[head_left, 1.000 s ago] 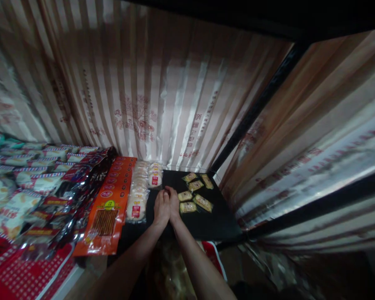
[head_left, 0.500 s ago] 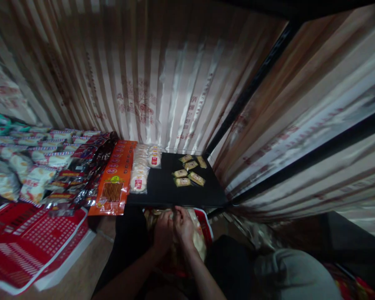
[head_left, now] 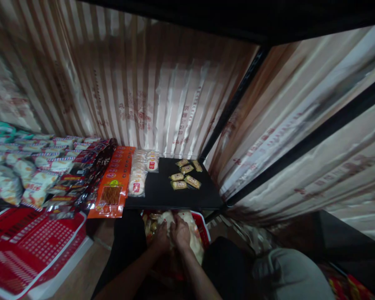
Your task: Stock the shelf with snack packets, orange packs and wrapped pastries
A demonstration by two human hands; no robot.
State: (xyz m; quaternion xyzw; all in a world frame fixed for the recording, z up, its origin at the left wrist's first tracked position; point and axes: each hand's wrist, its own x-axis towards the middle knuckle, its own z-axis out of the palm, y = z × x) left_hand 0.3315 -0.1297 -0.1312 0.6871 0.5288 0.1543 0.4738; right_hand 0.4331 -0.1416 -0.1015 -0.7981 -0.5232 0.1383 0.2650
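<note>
Both my hands are down in a red basket [head_left: 203,225] lined with a clear plastic bag of small wrapped snacks, below the front edge of a black shelf [head_left: 162,196]. My left hand [head_left: 161,238] and my right hand [head_left: 180,233] lie side by side, fingers curled into the bag; what they grip is hidden. On the shelf lie several small yellow snack packets [head_left: 185,176] near the back right corner. Round white cakes in clear wrap [head_left: 139,175] sit in rows to their left.
An orange snack bag [head_left: 114,187], dark packets [head_left: 84,175] and white striped bags [head_left: 25,166] fill the shelf's left part. A red-and-white carton [head_left: 28,246] lies at lower left. Striped plastic sheeting [head_left: 162,100] hangs behind; a black shelf post [head_left: 234,100] rises at right.
My hands have drawn back from the shelf top beside the yellow packets and dropped into the basket bag below. The view has tilted down slightly.
</note>
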